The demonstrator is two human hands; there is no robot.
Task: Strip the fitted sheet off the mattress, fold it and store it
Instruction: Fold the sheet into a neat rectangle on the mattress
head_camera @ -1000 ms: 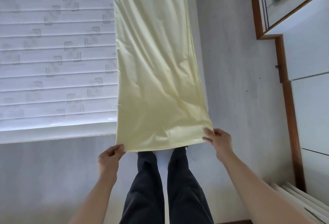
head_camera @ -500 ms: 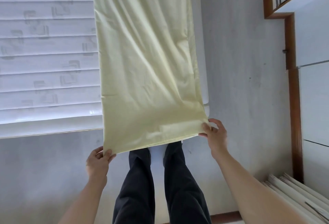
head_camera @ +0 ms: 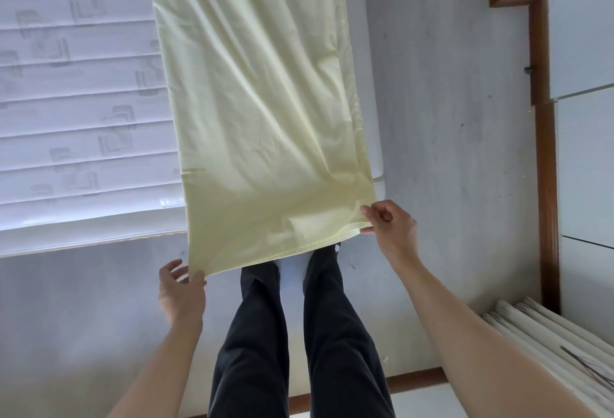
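Sheet point(head_camera: 262, 112), pale yellow, folded lengthwise, lying along mattress point(head_camera: 76, 102) right edge, overhanging foot edge. Left hand point(head_camera: 181, 291) and right hand point(head_camera: 390, 230), well apart, each pinching near corner.

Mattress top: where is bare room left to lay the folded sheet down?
The white quilted mattress is bare left of the pale yellow sheet, out to the picture's edge. The grey floor is open between the mattress's right edge and the wooden-trimmed wall. Crowded: near the feet, where left hand and right hand hold the sheet's corners.
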